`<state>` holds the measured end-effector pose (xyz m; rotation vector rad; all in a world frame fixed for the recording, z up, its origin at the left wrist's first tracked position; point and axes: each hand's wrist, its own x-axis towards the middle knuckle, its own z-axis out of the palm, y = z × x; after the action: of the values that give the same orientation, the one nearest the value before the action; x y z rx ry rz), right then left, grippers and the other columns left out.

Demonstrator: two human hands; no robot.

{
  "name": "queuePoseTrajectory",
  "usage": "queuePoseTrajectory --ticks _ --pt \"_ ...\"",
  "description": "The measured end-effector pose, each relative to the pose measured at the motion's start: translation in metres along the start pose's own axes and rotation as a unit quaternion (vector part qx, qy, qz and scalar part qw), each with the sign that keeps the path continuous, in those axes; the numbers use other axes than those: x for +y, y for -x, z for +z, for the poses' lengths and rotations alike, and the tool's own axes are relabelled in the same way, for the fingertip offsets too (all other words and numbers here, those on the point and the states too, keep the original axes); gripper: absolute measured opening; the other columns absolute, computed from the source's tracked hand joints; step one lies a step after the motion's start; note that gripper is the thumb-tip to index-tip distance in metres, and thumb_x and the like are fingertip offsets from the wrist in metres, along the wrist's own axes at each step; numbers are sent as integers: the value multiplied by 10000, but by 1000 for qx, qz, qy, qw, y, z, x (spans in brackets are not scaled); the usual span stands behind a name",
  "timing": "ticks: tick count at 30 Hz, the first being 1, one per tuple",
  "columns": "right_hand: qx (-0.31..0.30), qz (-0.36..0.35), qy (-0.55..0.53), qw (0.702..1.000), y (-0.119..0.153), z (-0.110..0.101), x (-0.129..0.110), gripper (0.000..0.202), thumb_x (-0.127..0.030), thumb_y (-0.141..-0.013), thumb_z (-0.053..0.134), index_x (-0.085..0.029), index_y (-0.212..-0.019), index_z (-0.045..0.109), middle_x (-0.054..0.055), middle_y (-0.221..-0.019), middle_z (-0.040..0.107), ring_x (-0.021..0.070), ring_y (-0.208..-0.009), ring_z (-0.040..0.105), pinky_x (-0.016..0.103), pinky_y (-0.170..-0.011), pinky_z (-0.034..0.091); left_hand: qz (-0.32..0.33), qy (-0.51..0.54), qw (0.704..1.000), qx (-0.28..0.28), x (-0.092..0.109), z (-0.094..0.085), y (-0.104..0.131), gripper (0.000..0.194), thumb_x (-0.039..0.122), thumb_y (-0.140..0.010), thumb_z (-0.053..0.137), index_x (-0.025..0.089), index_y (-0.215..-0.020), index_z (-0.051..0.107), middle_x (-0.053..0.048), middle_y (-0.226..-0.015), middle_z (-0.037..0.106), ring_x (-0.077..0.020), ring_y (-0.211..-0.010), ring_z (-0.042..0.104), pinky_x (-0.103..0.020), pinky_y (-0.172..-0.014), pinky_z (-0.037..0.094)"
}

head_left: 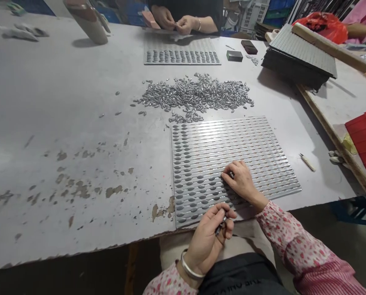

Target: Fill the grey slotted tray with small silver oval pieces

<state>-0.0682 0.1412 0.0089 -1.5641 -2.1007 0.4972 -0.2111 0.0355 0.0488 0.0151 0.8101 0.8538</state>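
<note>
A grey ridged board (232, 143) lies on the table before me, with rows of dark oval metal pieces (188, 185) set along its left side and near edge. My right hand (240, 180) rests over the board's middle, thumb and fingertips pinched around a small dark oval piece at the end of a row. Over the near edge, my left hand (212, 227) is curled palm up around a few of the same oval pieces (220, 226). Beyond the board spreads a heap of loose silvery oval pieces (198, 93).
Across the table, another person's hands (178, 23) work above a second board (183, 57). A tilted stack of boards (299, 57) stands at the right, near a wooden edge strip. A small pointed tool (308, 162), a dark block (234, 56), a bottle (89, 22) and a red bin (365, 137) are around.
</note>
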Motion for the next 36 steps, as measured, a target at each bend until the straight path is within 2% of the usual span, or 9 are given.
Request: queuePoseTrajectory --ticks 5,10,13,16,19,22,27,33,36 --pt "-19 1 -114 993 3 -19 -11 111 -251 -823 546 -180 -744 578 47 -789 581 187 -807 488 334 -760 383 58 7 996 63 1 2 -4 233 241 -658 736 134 -837 633 -17 -777 572 -62 -637 500 -167 -551 417" --pt "-172 -35 -296 939 24 -43 -20 171 -341 -833 563 -176 -810 601 33 -796 583 145 -757 527 271 -683 415 82 -2 992 92 0 5 -12 276 255 -632 757 161 -834 593 29 -650 541 -44 -537 463 -147 -460 371" --pt "-207 -27 -342 916 34 -42 -18 187 -354 -824 582 -168 -817 607 21 -773 580 119 -698 522 243 -633 413 104 -9 991 89 -1 5 -16 236 229 -646 748 160 -777 564 47 -608 520 -38 -506 458 -139 -438 369" --pt "-182 1 -351 919 32 -35 -7 198 -360 -830 567 -166 -811 602 12 -739 585 111 -650 515 229 -581 400 102 15 991 83 1 7 -16 198 194 -728 674 151 -901 590 -2 -730 605 -70 -626 561 -159 -540 463" --pt "-80 31 -263 961 21 -27 12 174 -341 -830 561 -175 -803 605 17 -751 601 135 -706 526 253 -632 401 64 39 995 70 5 9 -13 242 155 -817 552 119 -1056 571 -104 -962 648 -139 -870 617 -219 -709 517" --pt "-28 31 -135 990 10 -21 25 116 -285 -821 569 -185 -776 608 20 -769 616 161 -778 515 292 -724 385 16 28 998 58 5 8 -10 258 138 -843 502 107 -1095 547 -131 -986 654 -123 -805 631 -188 -622 518" --pt "-34 -2 2 999 3 -16 23 101 -232 -821 552 -185 -738 584 32 -771 613 176 -771 487 316 -744 354 13 27 998 47 2 4 -9 219 205 -854 496 115 -1039 574 -43 -747 644 -61 -526 559 -151 -457 454" --pt "-25 -3 -39 999 5 -27 13 87 -221 -817 562 -176 -742 564 37 -749 585 179 -764 487 324 -744 375 20 33 999 24 8 9 -6 357 157 -853 474 137 -1209 501 -142 -1101 628 -180 -902 631 -285 -773 521" --pt "-71 -54 -118 989 13 -42 -1 108 -258 -847 539 -180 -802 598 45 -792 583 177 -795 493 330 -758 391 29 34 999 13 9 12 -6 386 179 -852 492 153 -1237 487 -140 -1150 608 -204 -976 610 -319 -828 505"
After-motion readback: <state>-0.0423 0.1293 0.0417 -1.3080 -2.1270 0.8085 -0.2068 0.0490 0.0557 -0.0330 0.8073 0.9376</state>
